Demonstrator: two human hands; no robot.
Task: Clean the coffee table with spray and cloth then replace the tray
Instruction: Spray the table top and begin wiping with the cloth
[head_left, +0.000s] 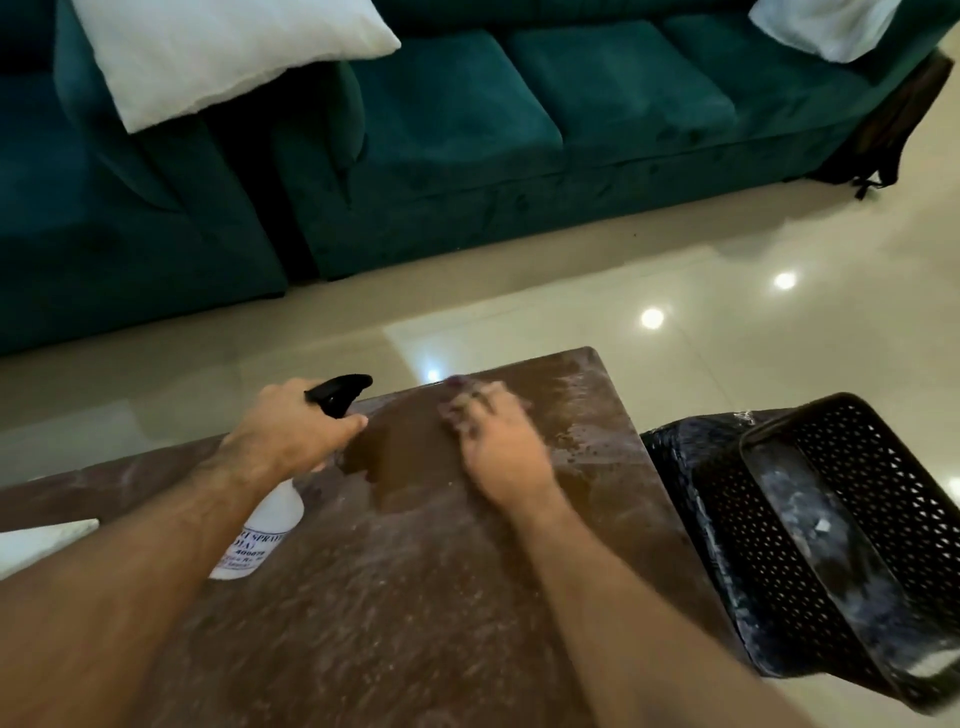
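Clenched round the neck of the spray bottle (270, 499), the left hand (291, 428) holds it off the table's left side. His right hand (501, 447) presses the blurred cloth (460, 402) near the coffee table (415, 597)'s far edge; he'd best overlap strokes through the wet streaks. Off the right edge sits the black tray (831, 545).

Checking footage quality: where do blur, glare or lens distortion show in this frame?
Head view: motion blur smears the right hand and the cloth under it; ceiling lights glare off the floor tiles; wide-angle curvature bends the sofa; the left hand on the spray bottle stays sharper.
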